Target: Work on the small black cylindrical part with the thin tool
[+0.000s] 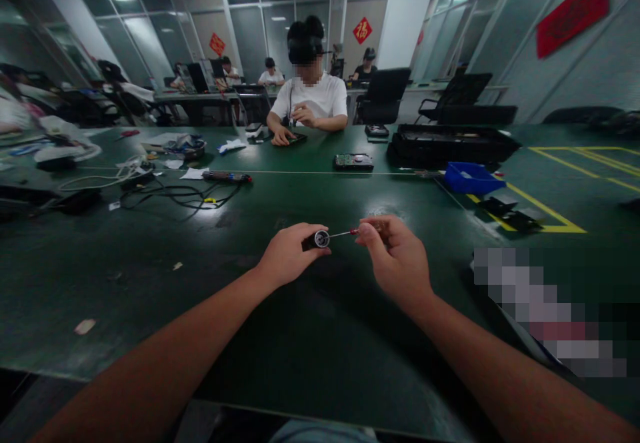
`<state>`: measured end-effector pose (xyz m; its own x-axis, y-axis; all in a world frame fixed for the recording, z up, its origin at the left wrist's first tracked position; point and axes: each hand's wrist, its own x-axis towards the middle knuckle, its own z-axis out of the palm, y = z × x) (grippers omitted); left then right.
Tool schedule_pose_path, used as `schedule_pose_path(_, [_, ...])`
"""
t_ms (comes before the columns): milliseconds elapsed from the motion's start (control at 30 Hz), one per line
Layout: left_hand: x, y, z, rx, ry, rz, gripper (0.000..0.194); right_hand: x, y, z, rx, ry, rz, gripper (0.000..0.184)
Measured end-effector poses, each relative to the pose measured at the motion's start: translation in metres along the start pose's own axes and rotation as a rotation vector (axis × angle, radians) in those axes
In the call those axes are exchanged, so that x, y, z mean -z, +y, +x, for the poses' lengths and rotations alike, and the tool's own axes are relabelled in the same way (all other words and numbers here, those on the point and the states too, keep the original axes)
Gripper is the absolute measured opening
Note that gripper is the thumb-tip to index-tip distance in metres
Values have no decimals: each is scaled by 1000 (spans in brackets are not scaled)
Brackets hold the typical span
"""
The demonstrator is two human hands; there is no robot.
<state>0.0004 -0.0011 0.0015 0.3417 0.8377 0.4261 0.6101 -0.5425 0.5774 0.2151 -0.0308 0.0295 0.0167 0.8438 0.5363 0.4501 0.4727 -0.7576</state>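
Note:
My left hand [290, 253] is closed around a short black cylinder [320, 239] with a pale metallic ring at its open end, which faces me. In my right hand [397, 253] is a screwdriver [345, 233] with a thin metal shaft and a reddish, see-through handle mostly covered by my fingers. The shaft points left, and its tip reaches the rim of the cylinder's open end; whether it goes inside I cannot tell. Both hands are above the green table [225, 336], close together in front of me.
Ahead lie a hard drive [353, 161], a black tray [450, 143] and a blue bin [470, 178]. Cables [185, 196] and a dark tool [227, 176] lie to the left. A person [310, 90] works across the table. Yellow tape [550, 211] marks the right side.

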Motion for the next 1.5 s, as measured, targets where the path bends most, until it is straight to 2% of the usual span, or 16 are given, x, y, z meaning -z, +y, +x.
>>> schedule_pose_path(100, [-1,-1,0,3,-2,-10,36,3,-3,1,50,36,-184,29])
schedule_pose_path(200, [0,-1,-1,-3,1,-16,36,4,-4,1,93,58,-238,41])
schedule_pose_path(267, [0,-1,-1,-11,-1,-16,36,4,-4,0,118,57,-251,42])
schedule_pose_path(333, [-1,-2,-1,-11,-4,-15,36,3,-4,-1,147,35,-250,35])
schedule_pose_path(467, [-1,-2,-1,-16,0,-21,35,4,-5,-2,249,-68,-205,8])
schedule_pose_path(567, [-2,-2,-1,-24,-4,-19,35,6,-6,-2,288,-152,-176,10])
schedule_pose_path(667, [-2,-2,0,-13,-10,-17,35,7,-6,-4,258,-200,-187,13])
schedule_pose_path(733, [-2,-3,0,-9,-7,-13,35,6,-5,-6,204,-177,-142,15])
schedule_pose_path(1000, [0,-3,1,-71,-13,-39,35,-10,12,0,-199,14,410,25])
schedule_pose_path(1133, [2,-3,2,-44,30,-38,35,-11,29,12,-393,-9,631,27])
schedule_pose_path(1233, [2,-3,1,-18,19,-9,35,-10,34,14,-370,31,617,26])
schedule_pose_path(1367, [2,-4,1,-14,8,15,35,-10,28,10,-267,82,508,24])
schedule_pose_path(1500, [1,-6,1,-20,-5,41,36,-8,18,5,-169,32,409,21])
